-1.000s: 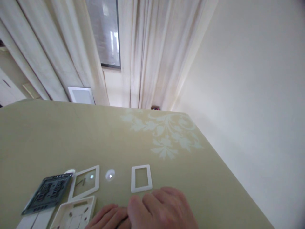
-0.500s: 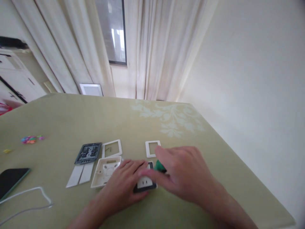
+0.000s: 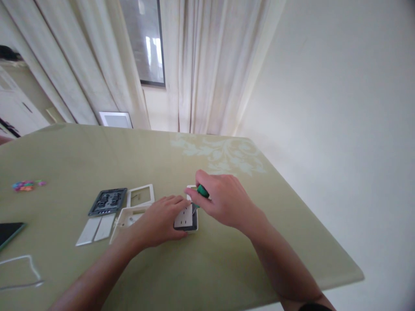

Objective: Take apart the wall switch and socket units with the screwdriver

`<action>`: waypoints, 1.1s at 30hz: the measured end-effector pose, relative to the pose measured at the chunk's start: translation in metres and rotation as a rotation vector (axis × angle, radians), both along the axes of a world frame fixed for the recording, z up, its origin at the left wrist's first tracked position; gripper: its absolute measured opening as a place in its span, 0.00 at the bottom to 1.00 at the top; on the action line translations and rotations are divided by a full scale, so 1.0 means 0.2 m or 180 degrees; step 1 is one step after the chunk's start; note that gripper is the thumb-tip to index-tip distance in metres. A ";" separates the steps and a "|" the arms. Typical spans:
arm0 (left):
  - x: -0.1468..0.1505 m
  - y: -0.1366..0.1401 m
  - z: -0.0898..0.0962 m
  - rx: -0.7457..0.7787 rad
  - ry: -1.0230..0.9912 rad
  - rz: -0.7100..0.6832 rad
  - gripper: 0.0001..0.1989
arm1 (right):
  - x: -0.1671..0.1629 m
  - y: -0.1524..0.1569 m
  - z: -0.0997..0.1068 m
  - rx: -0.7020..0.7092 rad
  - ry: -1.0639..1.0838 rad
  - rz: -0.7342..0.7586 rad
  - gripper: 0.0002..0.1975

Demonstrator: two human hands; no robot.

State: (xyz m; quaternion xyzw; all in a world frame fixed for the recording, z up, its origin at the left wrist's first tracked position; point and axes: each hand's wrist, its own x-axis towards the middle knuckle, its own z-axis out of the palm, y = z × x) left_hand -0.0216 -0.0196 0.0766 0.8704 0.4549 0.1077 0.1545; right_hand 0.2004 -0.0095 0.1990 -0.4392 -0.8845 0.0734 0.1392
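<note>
Pale green tabletop (image 3: 220, 272) spreads around a white power socket (image 3: 184, 218) with dark grey edging. Far left of the socket and nearer lies a bent white cable (image 3: 30, 262). Cupped over the socket's left side, the left hand (image 3: 165, 219) pins it, thumb at its near edge. Closed around a green-handled screwdriver (image 3: 202, 191), the right hand (image 3: 227, 201) slants the shaft down to the socket's right side; contact at the tip is too small to tell. Left of the socket are an open white plastic back box (image 3: 120, 219), half hidden by the left forearm, two smooth flat white plates (image 3: 96, 229) and a ribbed grey panel (image 3: 108, 201). Beyond, a thin rectangular white frame (image 3: 152, 193) surrounds small slim pieces (image 3: 136, 197). Behind the socket, past a whitish leaf pattern (image 3: 227, 153), hang pleated cream curtains (image 3: 210, 65) beside a dark-framed window (image 3: 145, 43).
</note>
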 end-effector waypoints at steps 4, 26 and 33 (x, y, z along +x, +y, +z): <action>-0.03 -0.03 -0.05 0.0123 -0.0240 0.0036 0.25 | 0.05 0.01 0.03 -0.0214 0.0241 0.0986 0.08; -0.06 0.01 -0.13 0.0072 -0.0316 -0.0277 0.40 | 0.04 0.01 -0.02 0.0064 0.0236 0.0542 0.12; -0.06 0.00 -0.12 0.0086 -0.0308 -0.0301 0.39 | 0.07 0.02 -0.02 0.0296 0.0150 0.0215 0.12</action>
